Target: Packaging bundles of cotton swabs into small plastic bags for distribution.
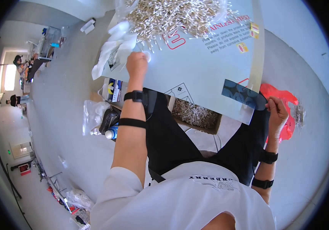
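At the table's left side, my left hand is closed, with a small whitish, see-through edge showing by its fingertips; I cannot make out what this is. White plastic bags lie just beyond that hand, beside a large heap of cotton swabs in a clear bag. My right hand, off the table's right front corner, pinches the right end of a dark, patterned, flat pouch. The rest of the pouch rests over the table's sheet-covered top.
Under the table edge, between my legs, stands a cardboard box of cotton swabs. A red plastic bag lies on the floor at right. Left of my knee are a clear bag and a blue bottle. People are far off left.
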Demonstrator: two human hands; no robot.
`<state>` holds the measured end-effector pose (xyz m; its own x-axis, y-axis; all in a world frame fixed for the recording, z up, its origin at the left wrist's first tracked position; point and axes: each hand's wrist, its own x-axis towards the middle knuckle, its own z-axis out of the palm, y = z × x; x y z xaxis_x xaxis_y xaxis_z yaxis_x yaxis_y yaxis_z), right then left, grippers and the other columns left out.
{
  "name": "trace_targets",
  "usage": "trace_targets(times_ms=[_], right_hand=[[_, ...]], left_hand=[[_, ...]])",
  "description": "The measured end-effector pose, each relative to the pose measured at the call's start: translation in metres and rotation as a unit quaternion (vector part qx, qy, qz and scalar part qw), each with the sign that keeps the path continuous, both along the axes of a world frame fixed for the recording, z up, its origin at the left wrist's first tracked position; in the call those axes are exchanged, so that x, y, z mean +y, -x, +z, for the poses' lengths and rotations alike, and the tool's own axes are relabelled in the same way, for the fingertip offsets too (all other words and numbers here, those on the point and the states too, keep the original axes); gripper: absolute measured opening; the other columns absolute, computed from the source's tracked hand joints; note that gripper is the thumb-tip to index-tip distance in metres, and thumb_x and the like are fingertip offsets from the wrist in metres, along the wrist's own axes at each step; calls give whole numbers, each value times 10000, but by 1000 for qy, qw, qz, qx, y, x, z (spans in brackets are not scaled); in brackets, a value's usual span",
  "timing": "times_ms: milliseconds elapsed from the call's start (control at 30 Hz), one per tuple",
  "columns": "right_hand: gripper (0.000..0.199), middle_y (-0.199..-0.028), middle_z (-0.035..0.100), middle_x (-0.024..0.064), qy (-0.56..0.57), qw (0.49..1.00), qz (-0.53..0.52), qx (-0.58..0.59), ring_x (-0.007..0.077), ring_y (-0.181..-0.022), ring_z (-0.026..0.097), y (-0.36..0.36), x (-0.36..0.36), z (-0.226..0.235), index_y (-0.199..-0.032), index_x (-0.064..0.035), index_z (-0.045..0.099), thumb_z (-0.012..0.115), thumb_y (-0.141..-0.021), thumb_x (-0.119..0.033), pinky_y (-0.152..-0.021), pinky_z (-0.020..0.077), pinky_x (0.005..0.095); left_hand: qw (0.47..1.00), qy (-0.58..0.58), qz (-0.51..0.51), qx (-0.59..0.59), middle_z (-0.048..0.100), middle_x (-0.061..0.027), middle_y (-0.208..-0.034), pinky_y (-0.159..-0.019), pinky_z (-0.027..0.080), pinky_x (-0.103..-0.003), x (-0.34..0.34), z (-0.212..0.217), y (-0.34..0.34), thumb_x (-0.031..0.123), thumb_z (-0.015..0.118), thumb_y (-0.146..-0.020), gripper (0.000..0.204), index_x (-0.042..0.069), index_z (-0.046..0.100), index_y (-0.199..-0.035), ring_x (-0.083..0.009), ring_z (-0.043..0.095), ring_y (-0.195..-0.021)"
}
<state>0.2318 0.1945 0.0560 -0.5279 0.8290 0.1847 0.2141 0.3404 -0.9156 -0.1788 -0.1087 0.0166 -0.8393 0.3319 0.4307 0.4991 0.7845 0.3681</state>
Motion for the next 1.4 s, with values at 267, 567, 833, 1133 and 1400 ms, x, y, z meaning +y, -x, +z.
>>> trace_targets(times_ms=[267,567,833,1133,1400], right_hand=[[66,-791,644,20,44,993,106,-15,73,-678,587,54,-54,-4,-932,14,674,620,-902,-11,-604,453,202],[72,-783,634,12,96,985,133,-49,75,-671,587,60,-74,-12,-926,11,679,618,-900,-16,-595,445,202],[81,-809,651,16,130,980,148,-29,74,-680,600,64,-83,-19,-939,7,679,614,-903,-26,-593,446,201],[75,-778,658,11,218,955,201,-17,70,-675,610,80,-110,-2,-931,2,661,623,-902,-55,-601,456,204],[126,-788,669,38,356,906,226,43,74,-687,619,89,-130,-3,-956,12,663,617,-920,-100,-599,474,188]], left_hand=[[991,111,-71,-38,653,-190,-786,-696,500,-486,1,5,11,87,562,-754,108,58,666,-746,-391,635,-795],[983,-56,160,-71,632,-180,-736,-674,496,-428,-79,2,26,129,701,-735,145,50,652,-845,-362,624,-739],[991,-78,76,-71,630,-146,-741,-656,488,-381,-112,-28,38,81,704,-744,90,16,647,-769,-309,609,-691],[967,-214,-68,-118,599,-7,-733,-637,458,-266,-26,39,-68,-9,639,-814,40,29,650,-820,-95,535,-667],[914,-195,-230,-272,576,-162,-703,-585,454,-408,68,37,-218,49,646,-759,88,-1,580,-730,-333,590,-655]])
